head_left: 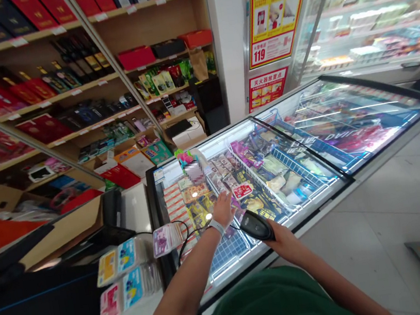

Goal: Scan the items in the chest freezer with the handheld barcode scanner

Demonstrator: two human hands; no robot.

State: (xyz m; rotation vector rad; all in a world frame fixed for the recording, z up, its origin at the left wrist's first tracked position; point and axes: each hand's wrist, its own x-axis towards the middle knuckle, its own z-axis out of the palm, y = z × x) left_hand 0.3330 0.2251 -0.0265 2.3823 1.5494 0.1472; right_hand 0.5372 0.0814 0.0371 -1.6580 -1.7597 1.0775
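Observation:
My right hand [281, 236] is wrapped round the grip of a black barcode scanner [256, 225], tilted over the near edge of the chest freezer [322, 215]. A dark cable runs from the scanner's side toward the left. My left hand [223, 209], with a pale band [216, 227] at the wrist, reaches over the freezer's glass with its fingers stretched out. Just beyond those fingertips shows a red and white packet [243, 190]; I cannot tell whether they touch it. Through the glass I see frozen packets and blue wire baskets [300, 163].
Packs of small coloured cartons [126, 255] stand on the counter at left, near a purple-white pack [165, 238]. A cardboard box [67, 224] lies behind. Shelves hold bottles and boxes [135, 58]. A lit display fridge [377, 14] stands at right, above grey floor tiles [391, 220].

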